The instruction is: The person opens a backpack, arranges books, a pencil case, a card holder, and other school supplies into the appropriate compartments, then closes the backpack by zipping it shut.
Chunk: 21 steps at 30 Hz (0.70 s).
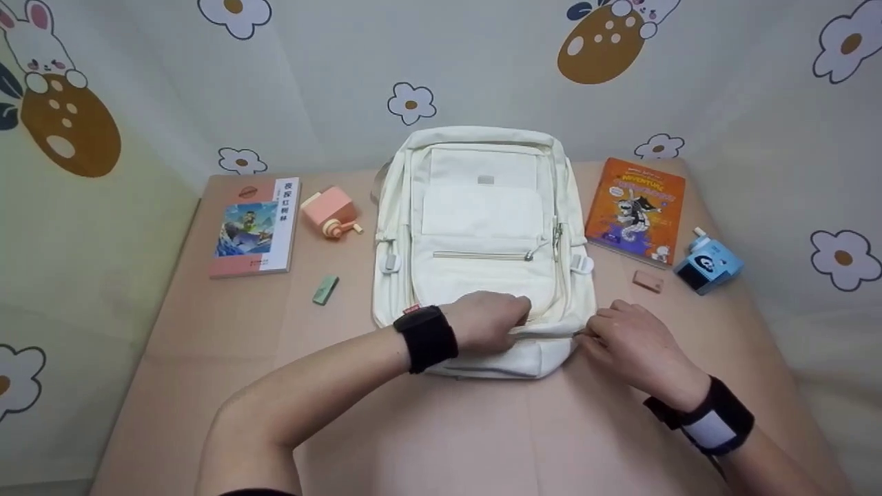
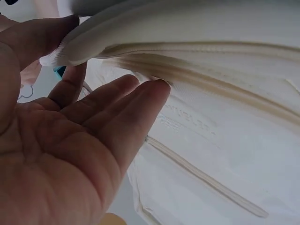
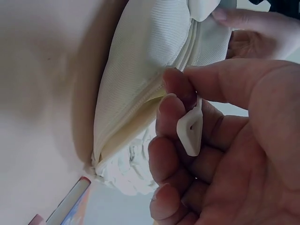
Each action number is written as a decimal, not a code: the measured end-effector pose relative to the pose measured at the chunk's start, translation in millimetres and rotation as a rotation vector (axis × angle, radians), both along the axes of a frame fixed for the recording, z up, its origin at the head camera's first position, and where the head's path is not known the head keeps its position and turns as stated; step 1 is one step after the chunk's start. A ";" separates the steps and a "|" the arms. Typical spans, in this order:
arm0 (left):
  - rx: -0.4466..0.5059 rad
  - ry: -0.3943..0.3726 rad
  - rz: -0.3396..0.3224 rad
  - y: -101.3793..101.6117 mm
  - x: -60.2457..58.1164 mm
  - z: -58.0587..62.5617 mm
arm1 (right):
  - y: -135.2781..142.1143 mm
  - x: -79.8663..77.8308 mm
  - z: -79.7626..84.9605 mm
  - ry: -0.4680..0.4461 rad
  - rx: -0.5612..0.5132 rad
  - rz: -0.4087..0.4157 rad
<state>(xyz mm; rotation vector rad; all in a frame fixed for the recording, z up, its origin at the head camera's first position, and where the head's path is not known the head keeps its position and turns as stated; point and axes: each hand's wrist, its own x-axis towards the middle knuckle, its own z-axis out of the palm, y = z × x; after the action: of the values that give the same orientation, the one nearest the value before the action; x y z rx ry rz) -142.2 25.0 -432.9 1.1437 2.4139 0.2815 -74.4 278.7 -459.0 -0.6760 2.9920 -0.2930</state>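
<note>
A cream backpack (image 1: 482,213) lies front side up on the table, its bottom toward me. My left hand (image 1: 488,320) reaches over its lower front and pinches a fabric edge (image 2: 89,40) between thumb and finger; the other fingers extend over the front pocket. At the lower right corner, my right hand (image 1: 630,344) pinches a zipper pull (image 3: 190,133), whose white tab hangs between the fingers. The zipper (image 3: 136,108) stands parted on one side of that hand, with a gap into the bag.
Left of the backpack are a pink-and-white book (image 1: 251,227), a pink pencil sharpener with a crank (image 1: 329,212) and a green eraser (image 1: 325,290). On the right are an orange book (image 1: 637,210), a pink eraser (image 1: 648,281) and a blue sharpener (image 1: 710,265). A patterned curtain (image 1: 331,83) hangs behind.
</note>
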 end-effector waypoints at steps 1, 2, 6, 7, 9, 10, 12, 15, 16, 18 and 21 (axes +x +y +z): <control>-0.013 0.022 0.001 -4.4 2.2 0.6 | 0.6 0.2 -0.8 -0.007 0.000 -0.004; -0.023 0.046 0.005 -9.0 4.2 1.0 | 1.0 0.5 -1.3 -0.011 -0.003 -0.005; -0.025 0.092 0.031 -24.6 7.4 -0.3 | 1.9 1.2 -2.2 -0.027 -0.013 -0.014; -0.016 0.091 0.037 -27.0 6.7 -1.2 | 1.7 1.5 -2.0 -0.029 -0.015 -0.014; 0.006 0.081 0.046 -29.4 3.6 -2.9 | 1.0 1.8 -1.7 -0.031 -0.013 -0.015; 0.013 0.077 0.047 -29.6 1.5 -3.3 | 0.4 2.0 -1.5 -0.030 -0.012 -0.014; 0.021 0.063 0.050 -28.9 -3.3 -3.2 | -0.9 2.8 -1.3 -0.028 -0.009 -0.019; 0.020 0.034 0.052 -27.2 -10.2 -1.8 | -3.3 4.7 -0.6 -0.011 -0.006 -0.032; 0.018 0.021 0.055 -26.7 -12.2 -1.2 | -4.2 5.5 0.0 -0.006 -0.006 -0.037; 0.017 -0.002 0.064 -26.1 -15.5 -0.4 | -6.7 6.9 0.9 0.013 -0.005 -0.043; 0.014 -0.024 0.080 -26.0 -18.4 -0.2 | -12.0 8.9 2.3 0.052 0.008 -0.037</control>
<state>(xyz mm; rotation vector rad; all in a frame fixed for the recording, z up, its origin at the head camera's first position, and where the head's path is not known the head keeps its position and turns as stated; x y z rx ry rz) -160.6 -1.0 -433.1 1.0448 2.4436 0.3372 -65.5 266.7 -456.7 -0.6385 3.0563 -0.2701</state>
